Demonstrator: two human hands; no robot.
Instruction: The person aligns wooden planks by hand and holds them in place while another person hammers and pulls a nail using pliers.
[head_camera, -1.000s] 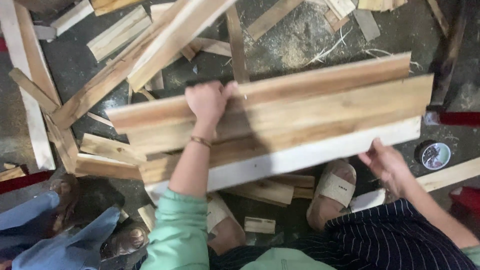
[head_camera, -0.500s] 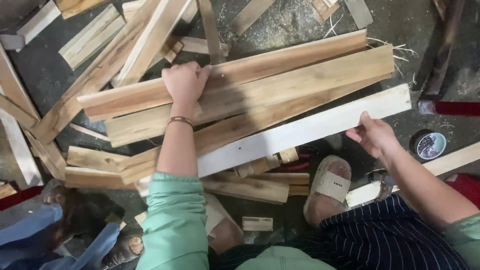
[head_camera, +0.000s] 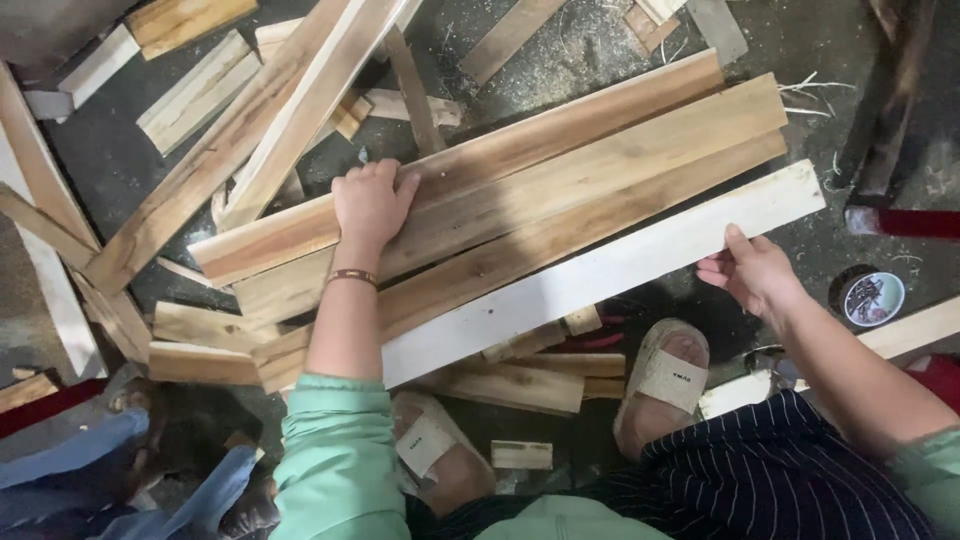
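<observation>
A rough woodworking workshop, seen from above at floor level. Under and around both hands lies a jumble of sawn wooden planks (head_camera: 520, 200) and short offcuts (head_camera: 200, 90) on a dark, dusty floor (head_camera: 900, 260). Sawdust and pale wood shavings (head_camera: 815, 95) are scattered beyond the right hand. A small round tin (head_camera: 872, 298) sits just right of it.

The person is wearing a mint-green top whose left sleeve (head_camera: 335, 450) is ending just short of the elbow. A thin brown-and-gold bracelet (head_camera: 352, 277) is circling the left wrist. Dark navy pinstriped trousers (head_camera: 770, 470) are covering the legs, and beige open-toed slide sandals (head_camera: 668, 378) are covering both feet, one left of the trousers.
</observation>
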